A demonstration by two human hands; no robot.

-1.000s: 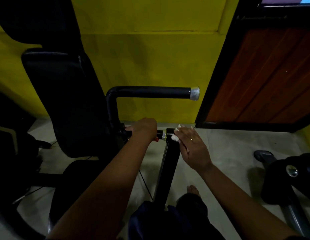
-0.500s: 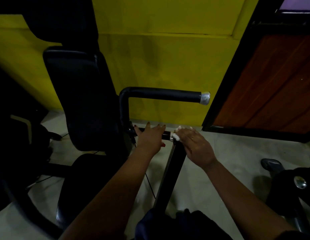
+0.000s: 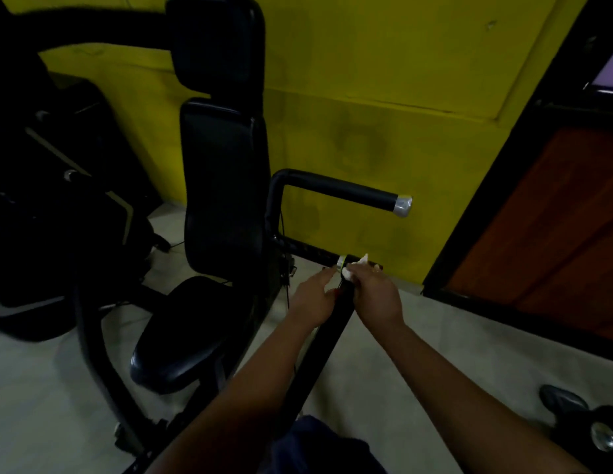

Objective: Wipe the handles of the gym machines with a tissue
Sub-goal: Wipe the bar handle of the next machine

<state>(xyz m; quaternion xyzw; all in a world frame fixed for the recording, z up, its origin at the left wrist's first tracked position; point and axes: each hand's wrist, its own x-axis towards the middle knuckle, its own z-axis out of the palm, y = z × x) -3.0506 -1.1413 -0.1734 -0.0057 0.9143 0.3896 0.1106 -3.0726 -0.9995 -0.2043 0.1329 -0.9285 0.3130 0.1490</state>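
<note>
as crumpled white tissue [image 3: 348, 274] bunches, right hand [image 3: 377, 297] wraps tubular black handle [image 3: 350, 259].

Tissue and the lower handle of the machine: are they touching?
Touching. The head view shows the right hand wrapping the tissue onto the lower handle, beside its silver ring, with no gap visible.

- Pretty clearly a gym: tall black padded backrest [image 3: 226, 186] with a seat pad [image 3: 181, 336] right below it.
- Black handle [image 3: 346, 193] with a silver cap, just right of the backrest.
- More dark machine frames [image 3: 58, 206] to its left, yellow wall [image 3: 383, 80] behind.
</note>
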